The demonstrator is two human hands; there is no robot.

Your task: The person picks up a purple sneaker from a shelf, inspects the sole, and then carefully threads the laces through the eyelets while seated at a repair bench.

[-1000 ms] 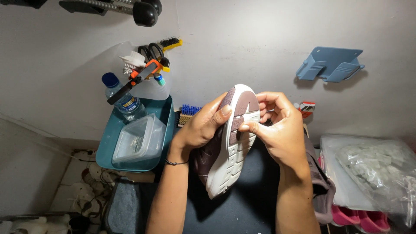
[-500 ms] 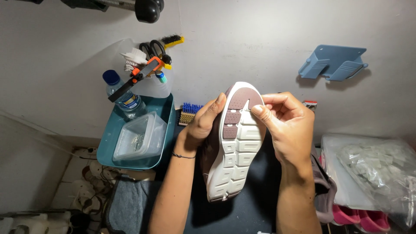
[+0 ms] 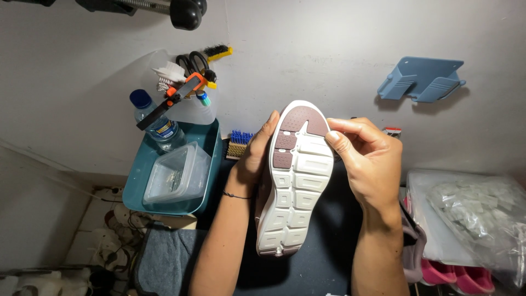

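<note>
One head-worn camera looks steeply down, close over the dark table (image 3: 329,257).

I hold the shoe (image 3: 293,181) sole-up between my left hand (image 3: 257,156) and right hand (image 3: 364,164), over the mat (image 3: 329,252). Left of it sits the tub (image 3: 137,192) with a bottle (image 3: 156,123) and a lidded box (image 3: 175,175) inside. A brush (image 3: 239,145) lies behind, a bag of pieces (image 3: 482,214) to my right, and a wall holder (image 3: 422,79) above
</note>
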